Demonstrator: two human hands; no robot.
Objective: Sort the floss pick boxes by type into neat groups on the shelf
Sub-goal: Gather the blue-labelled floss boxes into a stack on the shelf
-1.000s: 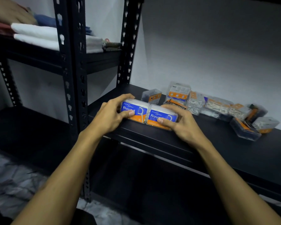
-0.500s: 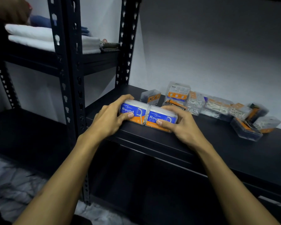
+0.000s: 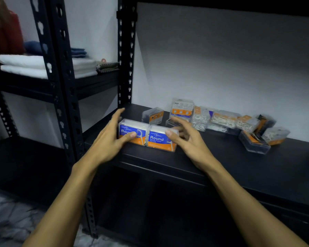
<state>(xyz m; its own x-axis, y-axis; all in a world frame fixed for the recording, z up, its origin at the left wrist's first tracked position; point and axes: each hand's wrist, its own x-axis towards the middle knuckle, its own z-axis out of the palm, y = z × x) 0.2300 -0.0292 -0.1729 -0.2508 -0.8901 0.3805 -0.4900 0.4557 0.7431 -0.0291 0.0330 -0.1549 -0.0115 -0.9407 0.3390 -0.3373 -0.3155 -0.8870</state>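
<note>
Black metal shelving stands against a pale wall, with folded white towels [image 3: 37,66] on the upper left shelf. On the main shelf [image 3: 221,168], near its front edge, two blue-and-orange "Round" boxes [image 3: 147,135] sit upright side by side, touching. Half a second ago both hands were clamped around this pair; now the left hand [image 3: 109,141] has loosened, fingers spread, only its thumb tip touching the left box's face. The right hand [image 3: 189,139] has likewise let go, fingers relaxed and splayed, its thumb at the right box's top corner. I judge that the first group is placed and the hands are free for the next pick.

Further right, against the wall, the unsorted pile [image 3: 221,122] remains: clear plastic boxes with orange labels, several showing white floss picks inside, some tilted or lying flat. One small clear box [image 3: 152,115] stands just behind the blue pair.
</note>
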